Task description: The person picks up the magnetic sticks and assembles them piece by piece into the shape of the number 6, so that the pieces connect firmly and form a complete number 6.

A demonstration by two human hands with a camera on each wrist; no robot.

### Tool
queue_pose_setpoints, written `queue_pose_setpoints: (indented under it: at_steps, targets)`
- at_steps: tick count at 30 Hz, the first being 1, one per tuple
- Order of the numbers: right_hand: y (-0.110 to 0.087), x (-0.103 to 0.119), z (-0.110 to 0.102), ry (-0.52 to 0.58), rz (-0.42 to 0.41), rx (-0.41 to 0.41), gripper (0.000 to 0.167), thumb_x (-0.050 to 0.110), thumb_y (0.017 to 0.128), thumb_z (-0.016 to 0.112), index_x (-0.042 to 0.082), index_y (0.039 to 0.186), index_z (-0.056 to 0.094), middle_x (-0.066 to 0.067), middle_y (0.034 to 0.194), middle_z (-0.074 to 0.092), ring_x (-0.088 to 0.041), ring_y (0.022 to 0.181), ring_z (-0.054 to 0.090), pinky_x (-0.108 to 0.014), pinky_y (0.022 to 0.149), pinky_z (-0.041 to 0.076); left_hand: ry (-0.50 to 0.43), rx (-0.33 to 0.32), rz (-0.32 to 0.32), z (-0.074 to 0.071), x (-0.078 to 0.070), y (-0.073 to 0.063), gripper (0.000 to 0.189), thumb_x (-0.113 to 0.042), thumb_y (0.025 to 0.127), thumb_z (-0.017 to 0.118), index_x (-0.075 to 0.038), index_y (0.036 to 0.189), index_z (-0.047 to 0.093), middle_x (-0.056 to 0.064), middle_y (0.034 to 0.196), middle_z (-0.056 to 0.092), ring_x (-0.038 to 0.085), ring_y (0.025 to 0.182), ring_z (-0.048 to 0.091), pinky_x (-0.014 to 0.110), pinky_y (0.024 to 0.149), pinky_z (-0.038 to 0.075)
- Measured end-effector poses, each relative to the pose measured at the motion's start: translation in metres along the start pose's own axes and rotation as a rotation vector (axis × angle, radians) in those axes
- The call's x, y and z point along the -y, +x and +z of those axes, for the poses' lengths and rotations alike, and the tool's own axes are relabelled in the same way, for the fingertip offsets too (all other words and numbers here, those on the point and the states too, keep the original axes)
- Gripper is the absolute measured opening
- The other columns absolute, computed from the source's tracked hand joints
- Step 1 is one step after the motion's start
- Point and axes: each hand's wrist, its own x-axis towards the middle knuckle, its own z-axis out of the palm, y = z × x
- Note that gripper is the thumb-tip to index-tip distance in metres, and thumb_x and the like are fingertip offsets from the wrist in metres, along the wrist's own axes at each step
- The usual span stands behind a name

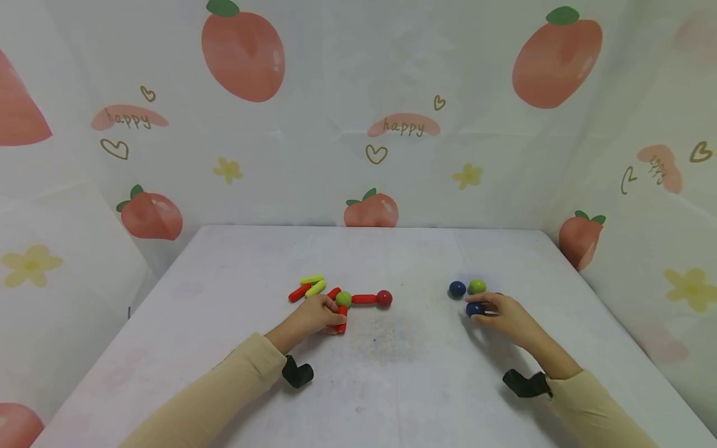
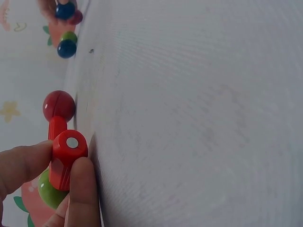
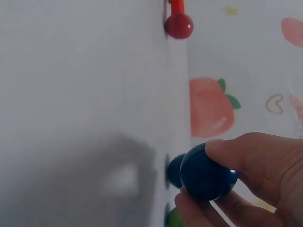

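One blue ball, pinched by the right hand, lower right, might roll away if it slips; the left hand pinches a red rod

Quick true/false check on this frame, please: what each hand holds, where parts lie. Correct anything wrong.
1. The left hand pinches a red rod. True.
2. The right hand holds nothing. False: it holds a dark blue ball.
3. A second red rod runs between a green ball and a red ball. True.
4. The two yellow rods lie nearer the right hand. False: they lie nearer the left hand.
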Motion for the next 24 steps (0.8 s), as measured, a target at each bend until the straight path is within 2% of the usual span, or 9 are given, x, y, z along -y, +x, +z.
queue_pose_setpoints:
  at_steps: [10,17,24]
  targets:
    - [0.0,0.031,0.004,0.074,-0.075,0.031,0.034,0.015,0.086,0.066,0.004,0.118,0.061,-0.025,0.124,0.056,-0.039,0.109,0.06,-0.034,0.079,0.055,0.007,-0.003,0.004,0.0,0.001,0.0,0.032,-0.016,0.081,0.072,0.0,0.102,0.055,0.009,0.087,0.063,0.01,0.066,0.062,0.022,0.065,0.054]
    - [0.0,0.052,0.015,0.12,-0.05,0.056,0.036,0.021,0.086,0.067,0.011,0.119,0.061,-0.014,0.121,0.058,-0.033,0.112,0.058,-0.037,0.083,0.055,0.003,-0.008,0.005,0.0,0.001,0.001,0.031,-0.015,0.081,0.072,0.0,0.102,0.055,0.009,0.087,0.062,0.009,0.066,0.062,0.023,0.065,0.054]
    - [0.001,0.067,0.031,0.15,-0.098,0.079,0.035,0.019,0.084,0.069,0.013,0.117,0.062,-0.006,0.114,0.063,-0.025,0.108,0.06,-0.036,0.088,0.053,0.012,-0.011,0.009,0.001,0.002,0.001,0.031,-0.016,0.081,0.072,0.0,0.101,0.055,0.009,0.087,0.062,0.01,0.066,0.062,0.023,0.065,0.054]
